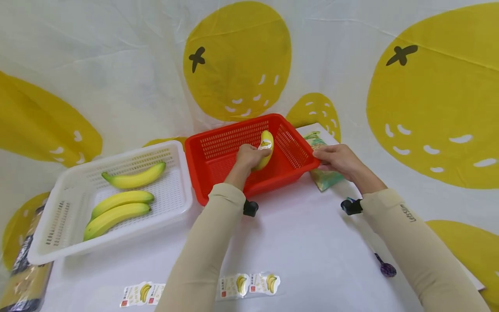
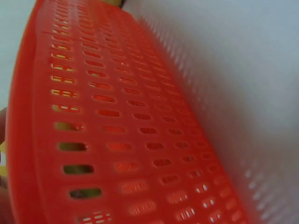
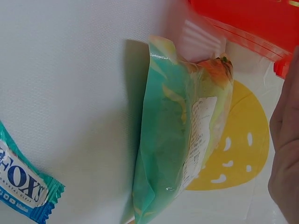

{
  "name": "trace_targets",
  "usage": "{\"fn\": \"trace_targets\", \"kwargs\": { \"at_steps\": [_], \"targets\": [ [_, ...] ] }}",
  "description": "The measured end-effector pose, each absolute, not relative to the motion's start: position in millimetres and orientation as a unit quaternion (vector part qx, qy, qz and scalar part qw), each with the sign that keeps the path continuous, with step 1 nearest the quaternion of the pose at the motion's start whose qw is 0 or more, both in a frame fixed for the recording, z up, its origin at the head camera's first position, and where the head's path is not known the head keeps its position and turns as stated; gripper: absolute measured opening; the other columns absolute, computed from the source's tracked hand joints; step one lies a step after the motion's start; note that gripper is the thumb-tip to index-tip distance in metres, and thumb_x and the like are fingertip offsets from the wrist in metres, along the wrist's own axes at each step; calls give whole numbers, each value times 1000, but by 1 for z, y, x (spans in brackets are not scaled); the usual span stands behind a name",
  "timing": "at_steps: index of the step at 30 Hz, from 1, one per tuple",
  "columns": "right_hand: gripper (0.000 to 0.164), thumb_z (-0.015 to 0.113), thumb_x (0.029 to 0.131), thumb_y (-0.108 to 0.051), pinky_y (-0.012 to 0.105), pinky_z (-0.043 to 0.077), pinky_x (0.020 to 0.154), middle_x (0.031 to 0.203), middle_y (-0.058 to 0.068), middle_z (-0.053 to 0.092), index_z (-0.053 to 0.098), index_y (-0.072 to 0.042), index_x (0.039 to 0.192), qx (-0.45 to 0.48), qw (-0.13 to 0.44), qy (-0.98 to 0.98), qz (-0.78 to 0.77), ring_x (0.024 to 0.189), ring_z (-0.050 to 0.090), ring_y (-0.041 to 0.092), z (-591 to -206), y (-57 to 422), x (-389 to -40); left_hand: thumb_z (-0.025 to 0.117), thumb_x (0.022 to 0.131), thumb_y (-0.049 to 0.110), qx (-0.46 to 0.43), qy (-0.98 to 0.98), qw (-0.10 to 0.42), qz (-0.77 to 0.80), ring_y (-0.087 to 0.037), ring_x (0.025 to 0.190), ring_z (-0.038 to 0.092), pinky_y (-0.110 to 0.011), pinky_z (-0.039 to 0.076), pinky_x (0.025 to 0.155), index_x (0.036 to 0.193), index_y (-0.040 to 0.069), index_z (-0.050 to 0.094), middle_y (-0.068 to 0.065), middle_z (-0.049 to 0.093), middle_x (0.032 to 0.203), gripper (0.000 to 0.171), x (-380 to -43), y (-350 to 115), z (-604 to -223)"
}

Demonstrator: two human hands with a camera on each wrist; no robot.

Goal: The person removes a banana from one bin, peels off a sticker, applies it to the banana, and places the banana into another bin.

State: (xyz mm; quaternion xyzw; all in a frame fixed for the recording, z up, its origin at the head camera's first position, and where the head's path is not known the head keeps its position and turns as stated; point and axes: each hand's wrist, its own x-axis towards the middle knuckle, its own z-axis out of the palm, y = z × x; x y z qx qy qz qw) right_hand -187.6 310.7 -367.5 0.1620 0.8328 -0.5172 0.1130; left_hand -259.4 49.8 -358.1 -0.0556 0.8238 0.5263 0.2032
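Observation:
My left hand holds a yellow banana with a sticker on its peel, inside the red plastic basket. Thumb and fingers wrap the banana's middle, and its upper end points to the back of the basket. At the basket's right front corner, my right hand pinches the rim. The right wrist view shows that hand at the right edge, below the red basket. From the left wrist, the slotted red wall fills most of the view and largely hides the left hand.
A white basket with several bananas stands left. Banana stickers lie at the front. Under the red basket's right corner is a green food packet; a teal FOX'S wrapper and a purple round item lie nearby.

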Motion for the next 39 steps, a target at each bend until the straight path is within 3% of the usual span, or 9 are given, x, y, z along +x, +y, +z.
{"fn": "trace_targets", "kwargs": {
  "at_steps": [9,16,22,32,39],
  "targets": [
    [53,59,103,-39,32,59,91,133,21,62,56,-2,142,154,115,833,-519,91,72,20,-375,303,-193,73,93,33,-57,856,218,465,-24,102,55,-37,52,100,133,0,52,-15,61,124,56,-268,59,-368],
    [53,59,103,-39,29,59,89,130,20,64,56,-3,141,154,120,829,-524,90,71,20,-382,302,-189,71,93,33,-41,902,197,383,-24,96,59,-37,55,94,122,2,63,-12,67,113,43,-265,74,-381],
    [53,59,103,-38,27,60,85,120,16,68,57,0,139,141,113,833,-524,84,71,16,-383,303,-185,71,93,33,-21,910,205,360,-25,97,60,-39,53,96,122,3,63,-12,68,112,42,-267,85,-388],
    [55,58,103,-40,28,61,83,123,20,66,57,2,139,118,82,847,-512,85,71,16,-375,313,-184,69,94,32,41,931,195,307,-24,93,59,-37,52,92,114,4,65,-10,68,104,35,-267,103,-384],
    [57,58,103,-43,28,60,85,128,23,63,56,-1,141,131,96,849,-502,89,70,19,-374,310,-180,75,92,38,25,928,205,310,-21,89,57,-33,50,87,112,5,67,-8,67,102,40,-261,108,-387]
  ]
}}
